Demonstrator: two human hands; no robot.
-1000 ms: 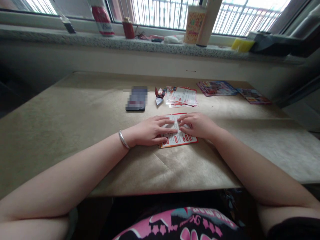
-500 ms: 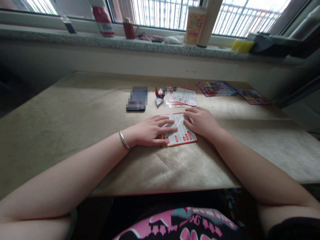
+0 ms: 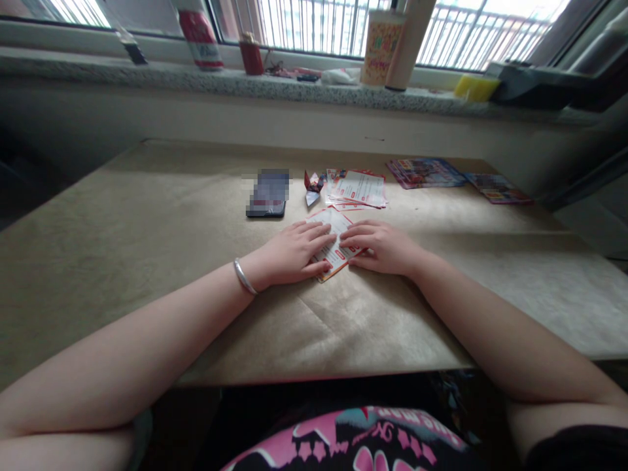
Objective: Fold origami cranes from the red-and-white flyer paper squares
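— White paper, red print, red-orange border: one sheet on the tan tabletop, between and partly under both hands, set askew, one corner pointing toward the person.
— Left hand?
— Palm down, fingers slightly apart, laid across the sheet's left part. Resting on it, no pinch. Silver bangle at the wrist.
— Right hand?
— Fingers bent over the sheet's right side, thumb low by the near edge. Whether thumb and fingers pinch the paper: cannot tell. Hands close together, not touching.
— Beyond them?
— Loose stack of similar sheets, just past the far corner. Left of that, a small folded paper piece; farther left, a dark flat device, face pixelated.
— Far right?
— Colourful picture pile, then a second pile beside it.
— Back wall?
— Speckled sill: red-and-white container, patterned cup, something yellow.
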